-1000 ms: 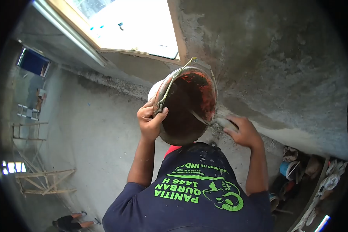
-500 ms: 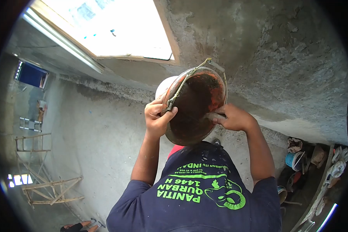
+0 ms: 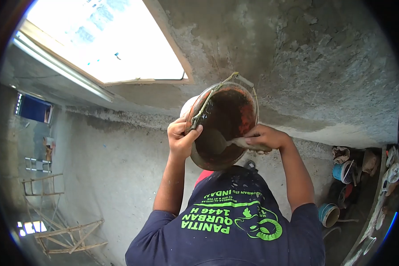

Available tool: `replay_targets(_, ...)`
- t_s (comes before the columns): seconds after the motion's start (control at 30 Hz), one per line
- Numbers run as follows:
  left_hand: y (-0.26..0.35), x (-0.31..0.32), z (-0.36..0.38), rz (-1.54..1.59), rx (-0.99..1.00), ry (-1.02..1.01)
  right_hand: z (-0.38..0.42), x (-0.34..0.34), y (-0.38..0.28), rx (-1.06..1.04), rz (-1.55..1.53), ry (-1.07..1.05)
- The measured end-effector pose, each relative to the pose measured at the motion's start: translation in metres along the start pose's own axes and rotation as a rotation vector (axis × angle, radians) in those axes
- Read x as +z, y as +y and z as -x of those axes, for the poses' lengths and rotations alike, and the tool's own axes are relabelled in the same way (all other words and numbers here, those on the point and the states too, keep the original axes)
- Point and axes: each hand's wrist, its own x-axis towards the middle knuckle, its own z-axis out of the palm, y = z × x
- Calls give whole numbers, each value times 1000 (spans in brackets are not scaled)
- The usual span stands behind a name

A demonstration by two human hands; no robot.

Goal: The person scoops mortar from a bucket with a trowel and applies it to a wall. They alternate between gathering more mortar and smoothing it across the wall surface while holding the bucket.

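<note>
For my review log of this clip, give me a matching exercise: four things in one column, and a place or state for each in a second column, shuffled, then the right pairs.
Things:
1. left hand
2. right hand
3. bucket
4. window opening

Places or states:
A. bright, at the upper left of the view
B. grips the rim by the wire handle
C. tilted, reddish inside, smeared with mortar
D. holds a trowel with its blade inside the bucket

Pairs: 1-B, 2-D, 3-C, 4-A
</note>
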Motion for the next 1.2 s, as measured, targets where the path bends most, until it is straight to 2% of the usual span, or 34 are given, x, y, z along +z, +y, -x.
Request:
replay_targets(0.03,0,-1,1,-13,-61,11,5,-3,11,-14,-246,-22)
replay_targets(0.07,3,1,1,-13,-46,4,11,-1,19,-26,-239,-11)
replay_targets(0.13,10,7,-3,105,-83,165,25,6,31,28,-698,38)
replay_targets(0.17,12,6,-3,114,-56,158,29,8,42,10,-680,53)
replay_targets(0.23,15,3,-3,156,-190,321,36,10,65,-9,-762,116)
replay_targets(0.3,8,-12,4,48,-257,301,45,15,71,-59,-801,145)
replay_targets(0.37,16,-3,1,133,-196,315,52,19,78,-96,-854,164)
replay_targets(0.43,14,0,1,212,-148,340,54,16,80,-197,-1015,92)
replay_targets(0.53,7,-12,8,136,-139,370,57,15,67,-258,-996,120)
replay_targets(0.7,16,-24,14,247,-161,473,48,13,58,-348,-1020,119)
replay_targets(0.77,9,-42,23,219,-167,449,39,14,52,-416,-1122,130)
replay_targets(1.0,10,-79,37,216,-159,478,-1,17,4,-578,-1064,116)
replay_targets(1.07,15,-91,41,214,-158,492,-11,28,-22,-663,-860,306)
replay_targets(1.1,17,-95,44,207,-162,511,-19,33,-28,-667,-855,308)
replay_targets(1.17,18,-107,51,189,-165,495,-35,41,-41,-771,-402,704)
replay_targets(1.2,18,-113,55,169,-174,480,-42,45,-43,-775,-397,708)
